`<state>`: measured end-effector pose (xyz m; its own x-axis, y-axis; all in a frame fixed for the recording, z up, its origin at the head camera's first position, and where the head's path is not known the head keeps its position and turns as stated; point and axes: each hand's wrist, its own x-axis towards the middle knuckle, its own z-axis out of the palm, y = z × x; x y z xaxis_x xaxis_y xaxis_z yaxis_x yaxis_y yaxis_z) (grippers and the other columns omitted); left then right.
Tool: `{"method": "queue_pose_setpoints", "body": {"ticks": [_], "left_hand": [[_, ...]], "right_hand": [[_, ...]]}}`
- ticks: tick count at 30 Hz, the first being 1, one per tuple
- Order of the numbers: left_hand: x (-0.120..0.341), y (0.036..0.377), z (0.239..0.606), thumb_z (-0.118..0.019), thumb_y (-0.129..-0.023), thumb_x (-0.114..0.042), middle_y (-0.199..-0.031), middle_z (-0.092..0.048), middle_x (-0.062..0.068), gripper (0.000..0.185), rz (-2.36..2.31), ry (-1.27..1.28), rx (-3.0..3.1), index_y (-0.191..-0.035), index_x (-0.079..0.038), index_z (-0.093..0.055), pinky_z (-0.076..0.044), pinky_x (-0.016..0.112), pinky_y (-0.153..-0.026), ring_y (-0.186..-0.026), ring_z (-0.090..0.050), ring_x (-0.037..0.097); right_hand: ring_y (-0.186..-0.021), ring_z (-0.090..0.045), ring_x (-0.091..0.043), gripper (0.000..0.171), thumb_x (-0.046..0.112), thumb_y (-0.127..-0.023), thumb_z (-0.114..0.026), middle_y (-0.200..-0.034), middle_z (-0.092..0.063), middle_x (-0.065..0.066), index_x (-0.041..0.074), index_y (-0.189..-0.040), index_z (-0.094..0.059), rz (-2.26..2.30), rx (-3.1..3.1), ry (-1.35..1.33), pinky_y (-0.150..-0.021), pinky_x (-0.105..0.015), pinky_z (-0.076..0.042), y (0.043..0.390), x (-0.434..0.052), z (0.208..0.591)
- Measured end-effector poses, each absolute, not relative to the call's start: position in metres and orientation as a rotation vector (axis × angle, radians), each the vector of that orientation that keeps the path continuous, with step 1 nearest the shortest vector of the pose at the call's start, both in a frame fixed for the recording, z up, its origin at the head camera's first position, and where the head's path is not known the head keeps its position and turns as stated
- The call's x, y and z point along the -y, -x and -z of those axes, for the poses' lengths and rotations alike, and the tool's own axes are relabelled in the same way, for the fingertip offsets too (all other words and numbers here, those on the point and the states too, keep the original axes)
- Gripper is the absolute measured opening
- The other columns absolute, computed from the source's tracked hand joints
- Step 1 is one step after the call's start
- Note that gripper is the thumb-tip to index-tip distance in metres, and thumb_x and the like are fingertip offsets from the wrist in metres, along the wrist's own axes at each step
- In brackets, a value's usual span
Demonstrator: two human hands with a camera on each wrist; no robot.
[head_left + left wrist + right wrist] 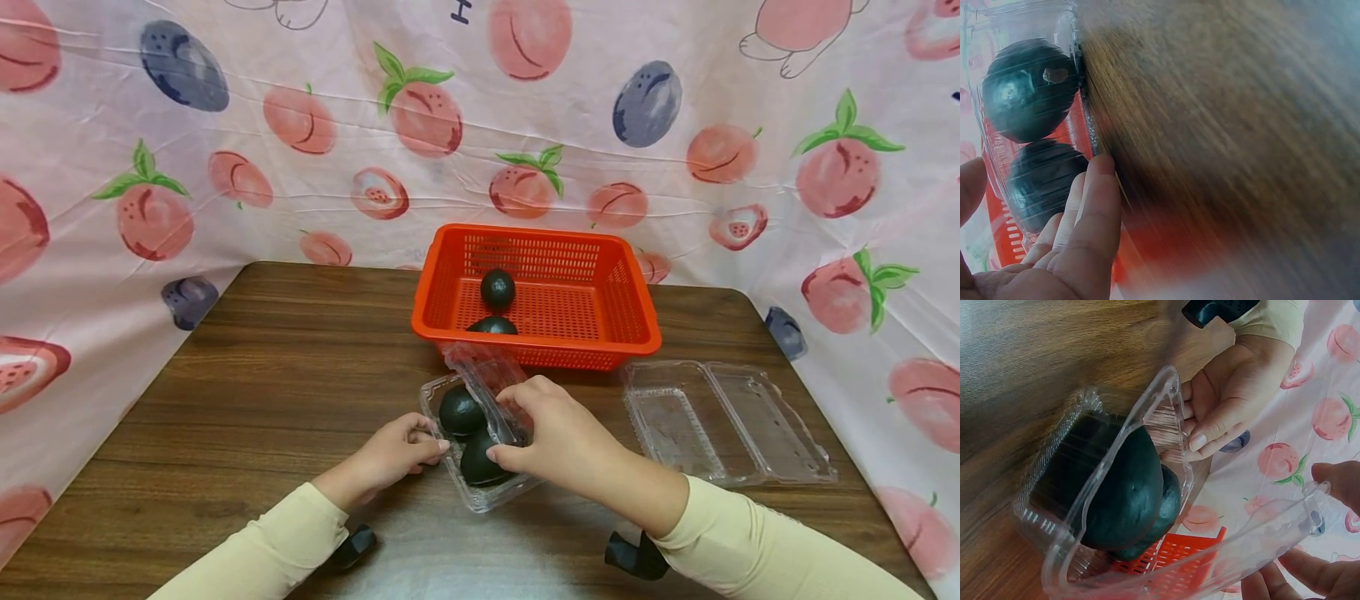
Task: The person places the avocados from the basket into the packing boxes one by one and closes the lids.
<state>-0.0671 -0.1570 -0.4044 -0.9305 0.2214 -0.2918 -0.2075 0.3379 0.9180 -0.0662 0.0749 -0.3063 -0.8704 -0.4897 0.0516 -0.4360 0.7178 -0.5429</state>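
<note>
A clear plastic clamshell box [480, 502] lies partly opened, with two dark avocados [461, 412] side by side in it. My left hand [392, 454] holds its left edge, thumb at the rim and fingers along the wall; the left wrist view shows the avocados [1030, 90] through the plastic. From the right, my right hand [566, 433] pinches the raised lid [483, 392] between thumb and fingers. In the right wrist view the lid [1235, 553] stands tilted over the avocados [1125, 494], and the thumb and fingertips are at its edge.
Behind the box is a red plastic basket [637, 333] with two more avocados [497, 288] in it. A second clear clamshell [720, 417] lies spread open on the right side of the wooden table [225, 400]. A fruit-print cloth [315, 200] hangs around the table.
</note>
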Motion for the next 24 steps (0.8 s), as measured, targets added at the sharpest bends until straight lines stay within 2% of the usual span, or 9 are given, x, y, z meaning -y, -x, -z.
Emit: {"method": "queue_pose_setpoints", "body": {"ticks": [6, 10, 16, 24], "left_hand": [[0.154, 0.07, 0.405, -0.063, -0.091, -0.013, -0.094, -0.069, 0.013, 0.027, -1.621, 0.009, -2.246, -0.107, 0.005, -0.051, -0.052, 0.04, -0.076, -0.09, -0.066, 0.027], [0.152, 0.072, 0.406, -0.062, -0.091, -0.012, -0.096, -0.069, 0.018, 0.024, -1.643, 0.006, -2.24, -0.104, 0.005, -0.051, -0.053, 0.041, -0.076, -0.091, -0.067, 0.03], [0.151, 0.075, 0.406, -0.061, -0.091, -0.01, -0.098, -0.069, 0.02, 0.023, -1.653, 0.018, -2.226, -0.105, 0.005, -0.05, -0.053, 0.041, -0.076, -0.09, -0.067, 0.03], [0.156, 0.079, 0.406, -0.059, -0.093, -0.011, -0.103, -0.068, 0.022, 0.023, -1.656, -0.013, -2.217, -0.106, 0.006, -0.051, -0.053, 0.042, -0.078, -0.094, -0.067, 0.033]], "right_hand": [[-0.087, -0.052, -0.013, 0.042, 0.025, -0.07, -0.085, -0.094, -0.057, 0.002, 0.01, -0.104, -0.065, 0.791, -2.898, 0.799, -0.076, -0.033, -0.048, 0.062, -0.074, 0.311], [-0.089, -0.053, -0.014, 0.04, 0.024, -0.07, -0.085, -0.095, -0.058, 0.001, 0.011, -0.1, -0.064, 0.751, -2.953, 0.848, -0.076, -0.035, -0.048, 0.059, -0.074, 0.316], [-0.094, -0.054, -0.018, 0.04, 0.024, -0.069, -0.086, -0.1, -0.06, -0.002, 0.011, -0.098, -0.063, 0.717, -3.0, 0.899, -0.077, -0.036, -0.049, 0.058, -0.076, 0.323], [-0.089, -0.052, -0.015, 0.04, 0.024, -0.067, -0.087, -0.093, -0.058, 0.001, 0.011, -0.096, -0.063, 0.642, -3.047, 0.959, -0.073, -0.034, -0.05, 0.055, -0.082, 0.329]]}}
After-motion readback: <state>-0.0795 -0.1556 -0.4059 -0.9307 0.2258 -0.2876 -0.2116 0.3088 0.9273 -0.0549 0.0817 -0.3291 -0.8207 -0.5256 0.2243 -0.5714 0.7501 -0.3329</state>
